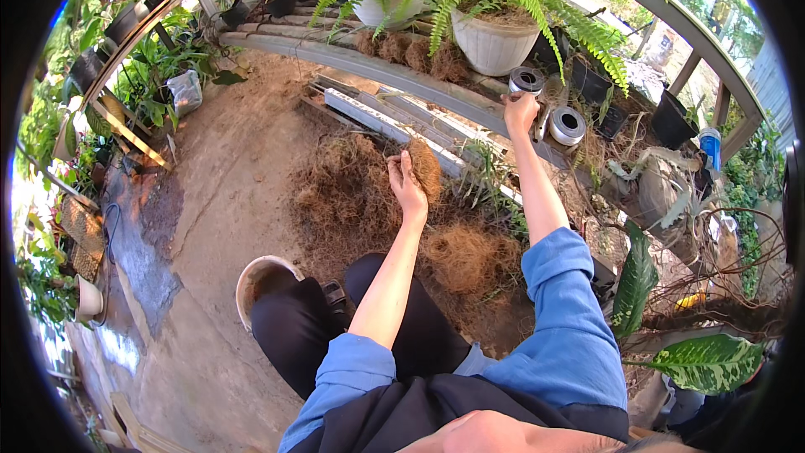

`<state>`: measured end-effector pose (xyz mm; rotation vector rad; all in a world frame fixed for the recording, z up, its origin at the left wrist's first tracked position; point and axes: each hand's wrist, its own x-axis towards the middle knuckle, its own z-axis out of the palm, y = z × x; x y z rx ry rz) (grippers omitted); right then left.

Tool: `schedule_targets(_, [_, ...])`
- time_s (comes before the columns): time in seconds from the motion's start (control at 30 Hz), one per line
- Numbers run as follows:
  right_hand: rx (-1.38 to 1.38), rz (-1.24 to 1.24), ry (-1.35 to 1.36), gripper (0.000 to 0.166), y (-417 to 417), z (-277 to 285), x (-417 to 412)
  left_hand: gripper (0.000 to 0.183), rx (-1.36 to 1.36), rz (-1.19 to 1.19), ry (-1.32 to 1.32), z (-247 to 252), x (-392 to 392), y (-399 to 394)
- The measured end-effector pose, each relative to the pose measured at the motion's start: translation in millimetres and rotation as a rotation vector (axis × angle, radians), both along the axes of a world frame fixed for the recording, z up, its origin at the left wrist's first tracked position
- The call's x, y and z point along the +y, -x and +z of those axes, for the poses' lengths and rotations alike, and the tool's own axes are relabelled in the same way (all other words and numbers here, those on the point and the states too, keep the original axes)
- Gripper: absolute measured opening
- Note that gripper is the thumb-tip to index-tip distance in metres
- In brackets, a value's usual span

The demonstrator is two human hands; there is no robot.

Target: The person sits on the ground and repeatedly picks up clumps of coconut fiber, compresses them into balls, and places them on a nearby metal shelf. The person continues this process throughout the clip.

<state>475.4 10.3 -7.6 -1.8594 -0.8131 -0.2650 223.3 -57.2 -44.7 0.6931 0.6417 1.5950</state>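
My left hand (407, 187) holds a clump of brown plant fibre (422, 170), its fingers on the near side and the thumb pointing up. My right hand (521, 110) reaches to the shelf edge, its fingertips at a spool of wire or twine (527, 80); whether they grip a strand is too small to tell. A second spool (567, 126) lies just right of my right wrist. Loose brown fibre (346, 195) is heaped on the ground beyond my knees, with another tangled clump (468, 258) nearer my right side.
A slatted shelf (352, 63) carries a white pot (494, 41) with a fern, a second white pot (387, 7) and several fibre balls (418, 55). Metal bars (371, 114) lie below it. A round tub (251, 283) stands by my left knee; variegated leaves (707, 362) jut in at right.
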Motion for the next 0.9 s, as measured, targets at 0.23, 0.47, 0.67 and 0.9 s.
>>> schedule_targets(0.23, [0.101,0.216,-0.354,0.010,23.0,-6.3,11.4,0.034,-0.113,0.050,0.211,25.7,-2.9,45.4])
schedule_targets(0.47, [0.320,0.740,-0.439,0.008,148.5,57.2,11.6,0.038,-0.069,-0.227,0.267,87.7,25.6,89.6])
schedule_targets(0.67, [0.650,1.103,-0.038,0.014,236.6,107.5,3.0,0.034,-0.156,-0.402,0.232,99.3,52.3,155.3])
schedule_targets(0.9, [0.547,1.094,-0.056,0.022,267.3,55.6,7.1,0.033,-0.492,-0.692,0.270,90.2,55.0,191.8])
